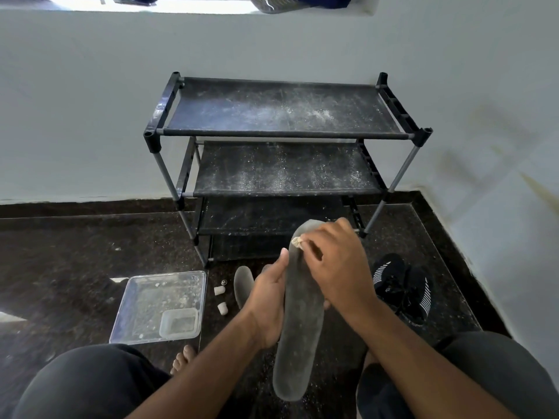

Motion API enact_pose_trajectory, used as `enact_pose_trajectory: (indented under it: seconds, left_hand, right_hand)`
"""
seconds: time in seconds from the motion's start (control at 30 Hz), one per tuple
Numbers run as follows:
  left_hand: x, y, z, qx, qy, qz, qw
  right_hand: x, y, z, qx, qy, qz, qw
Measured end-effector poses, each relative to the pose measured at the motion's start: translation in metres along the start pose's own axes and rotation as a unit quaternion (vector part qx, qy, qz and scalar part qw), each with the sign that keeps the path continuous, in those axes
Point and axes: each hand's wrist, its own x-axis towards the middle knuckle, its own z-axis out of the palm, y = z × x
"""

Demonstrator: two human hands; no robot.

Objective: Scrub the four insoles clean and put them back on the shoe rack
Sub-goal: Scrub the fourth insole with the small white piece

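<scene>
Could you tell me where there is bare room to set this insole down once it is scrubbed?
The shoe rack's top shelf and the shelf below hold nothing but white dust. The floor left of the clear tray is bare. It is crowded between tray and black shoes: another insole, small white pieces.

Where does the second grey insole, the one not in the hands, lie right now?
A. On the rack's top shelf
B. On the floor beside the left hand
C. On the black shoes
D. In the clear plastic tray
B: the second insole lies on the dark floor, partly hidden behind the left hand, right of the clear tray.
</scene>
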Motion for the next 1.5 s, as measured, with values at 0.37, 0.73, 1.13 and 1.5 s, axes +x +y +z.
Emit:
enact_pose_trajectory:
  seconds: [0.37,0.73,1.13,1.5]
  left_hand:
    - [0.002,0.005,-0.002,0.009,0.008,0.008,1.000]
    - [0.000,0.017,-0.003,-0.008,0.018,0.013,1.000]
    - [-0.001,0.018,-0.005,-0.018,0.025,0.022,0.999]
    - [0.002,0.020,-0.009,-0.014,0.075,0.035,0.996]
  right_hand:
    - [0.001,0.000,-0.001,0.012,-0.018,0.006,1.000]
    - [-0.014,-0.015,0.005,0.012,-0.053,-0.064,0.996]
    - [-0.019,-0.018,0.008,0.009,-0.049,-0.062,0.997]
    - [-0.022,-0.019,0.011,0.030,-0.051,-0.030,0.998]
